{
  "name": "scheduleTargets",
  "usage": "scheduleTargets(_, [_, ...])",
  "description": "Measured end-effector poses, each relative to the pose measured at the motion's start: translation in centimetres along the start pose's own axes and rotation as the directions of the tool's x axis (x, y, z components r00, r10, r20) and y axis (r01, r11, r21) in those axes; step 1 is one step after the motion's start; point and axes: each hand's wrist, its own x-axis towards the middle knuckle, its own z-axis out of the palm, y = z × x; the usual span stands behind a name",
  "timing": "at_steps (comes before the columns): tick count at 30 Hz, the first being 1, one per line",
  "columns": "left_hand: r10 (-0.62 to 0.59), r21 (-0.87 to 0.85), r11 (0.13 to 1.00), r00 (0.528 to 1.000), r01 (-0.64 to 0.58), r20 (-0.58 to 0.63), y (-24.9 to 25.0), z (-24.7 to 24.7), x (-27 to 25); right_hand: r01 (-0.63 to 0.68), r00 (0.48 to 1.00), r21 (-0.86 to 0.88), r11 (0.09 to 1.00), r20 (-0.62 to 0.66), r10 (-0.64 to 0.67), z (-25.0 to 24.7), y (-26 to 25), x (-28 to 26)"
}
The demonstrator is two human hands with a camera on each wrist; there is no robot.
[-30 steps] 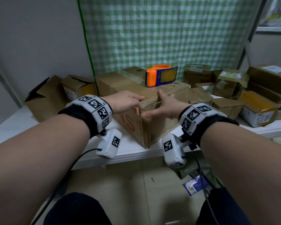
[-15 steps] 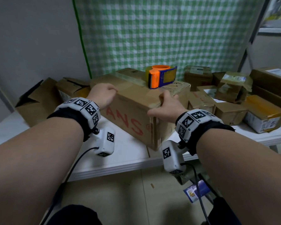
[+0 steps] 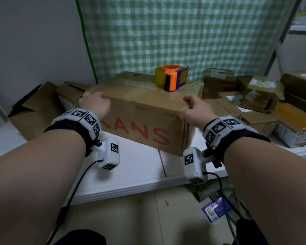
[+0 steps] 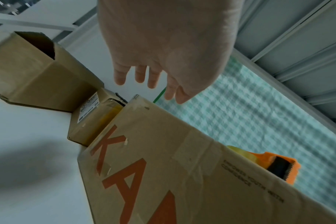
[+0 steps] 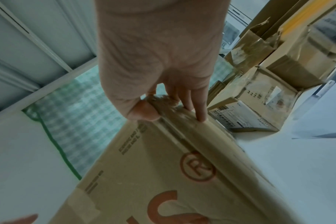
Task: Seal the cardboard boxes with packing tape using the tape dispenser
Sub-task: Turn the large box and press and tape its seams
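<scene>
Cardboard box [image 3: 145,121]: large, red lettering on near face, resting on white table [image 3: 141,167], centre of scene.
Left hand [image 3: 95,103]: at box's top left corner; fingers [image 4: 152,78] loosely extended, holding nothing.
Tape dispenser [image 3: 171,77]: orange and blue, on box top toward far right.
Right hand [image 3: 194,110]: gripping box's top right edge, thumb on near face, fingers [image 5: 199,109] over the end.
Smaller boxes [image 3: 254,103]: piled on table, far right.
</scene>
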Motion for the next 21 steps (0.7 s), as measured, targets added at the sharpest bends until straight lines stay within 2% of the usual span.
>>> scheduleTargets(4, [-0.032,-0.050,0.998,0.999,0.030,-0.032,-0.1,0.2,0.3,0.030,0.996,0.061,0.998,-0.089,-0.025,0.0,0.5,0.7])
scheduleTargets(7, [-0.068,-0.103,0.993,0.997,0.064,-0.042,-0.5,0.4,1.0,0.047,0.991,0.044,0.998,-0.130,-0.041,0.0,0.6,1.4])
scheduleTargets(13, [0.078,-0.202,0.976,0.997,-0.082,-0.029,-1.7,0.7,2.4,-0.007,0.990,0.034,0.999,-0.141,0.012,0.1,0.7,2.7])
scheduleTargets(16, [-0.055,-0.132,0.990,0.998,0.053,-0.010,-1.9,0.5,3.3,-0.025,0.983,-0.021,0.999,-0.180,0.021,0.2,0.6,2.5])
scheduleTargets(18, [-0.101,-0.078,0.992,0.995,0.102,0.017,-2.0,0.2,4.2,-0.046,0.971,-0.109,0.993,-0.238,0.018,0.0,0.7,2.4])
scheduleTargets(21, [-0.123,-0.027,0.992,0.991,0.125,0.042,-2.3,0.0,4.8,-0.190,0.936,-0.231,0.954,-0.336,0.106,-0.2,1.3,2.7])
